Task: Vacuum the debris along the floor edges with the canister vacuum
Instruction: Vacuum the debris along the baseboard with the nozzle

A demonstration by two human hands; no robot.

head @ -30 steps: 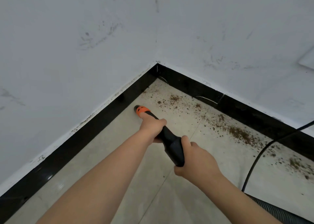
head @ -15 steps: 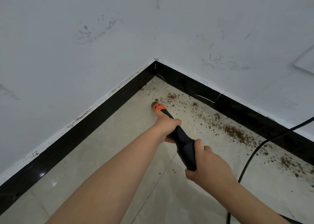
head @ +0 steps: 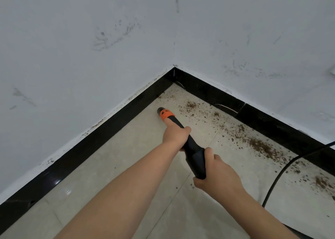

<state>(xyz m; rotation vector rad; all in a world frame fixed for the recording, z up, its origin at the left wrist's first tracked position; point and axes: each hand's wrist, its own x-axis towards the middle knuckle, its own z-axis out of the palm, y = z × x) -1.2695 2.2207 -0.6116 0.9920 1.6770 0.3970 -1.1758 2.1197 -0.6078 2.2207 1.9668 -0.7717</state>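
Both hands, left (head: pixel 175 136) ahead of right (head: pixel 216 173), grip the nozzle (head: pixel 183 137), its tip just short of the corner (head: pixel 173 75); next, sweep right into the debris (head: pixel 259 145) along the skirting.

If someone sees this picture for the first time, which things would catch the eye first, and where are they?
First, the black vacuum nozzle with its orange tip, in the middle, pointing toward the room corner; the left hand grips it in front, the right hand behind. Next, the brown debris scattered along the black baseboard on the right. A black cord crosses the floor at the right edge.
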